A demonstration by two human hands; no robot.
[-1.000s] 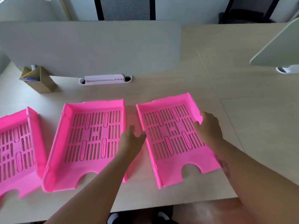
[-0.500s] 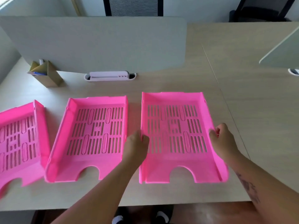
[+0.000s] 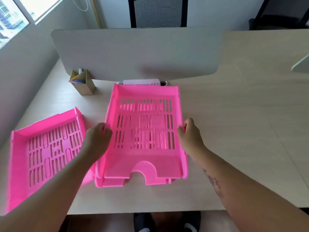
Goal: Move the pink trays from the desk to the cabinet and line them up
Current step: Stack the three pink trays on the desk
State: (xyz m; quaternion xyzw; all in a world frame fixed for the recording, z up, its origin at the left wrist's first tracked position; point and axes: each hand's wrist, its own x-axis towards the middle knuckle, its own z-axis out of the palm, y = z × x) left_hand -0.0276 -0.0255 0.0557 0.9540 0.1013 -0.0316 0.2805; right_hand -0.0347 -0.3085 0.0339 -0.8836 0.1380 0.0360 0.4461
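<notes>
Landmark: the grey divider panel (image 3: 137,52) standing upright across the desk (image 3: 234,123).

1. Upper pink tray (image 3: 145,131): positioned directly in front of the divider panel, open notched end toward the person. It sits over a lower pink tray (image 3: 110,181), whose front edge and left wall show beneath it. Whether the two are fully nested cannot be determined.

2. Left hand (image 3: 96,141): fingers curled and pressed against the left wall of the upper pink tray, gripping that wall.

3. Right hand (image 3: 189,134): fingers curled around the right wall of the upper pink tray, pinching that wall.

4. Third pink tray (image 3: 46,151): lies flat on the desk in front of the divider panel and to its left end, angled relative to the stacked pair. The left forearm crosses over its near right corner.

5. Cardboard pen holder (image 3: 82,82): stands upright just in front of the divider panel, near its left end, well apart from the trays.

6. White power strip (image 3: 142,81): lies at the base of the divider panel, just behind the far edge of the upper pink tray.
</notes>
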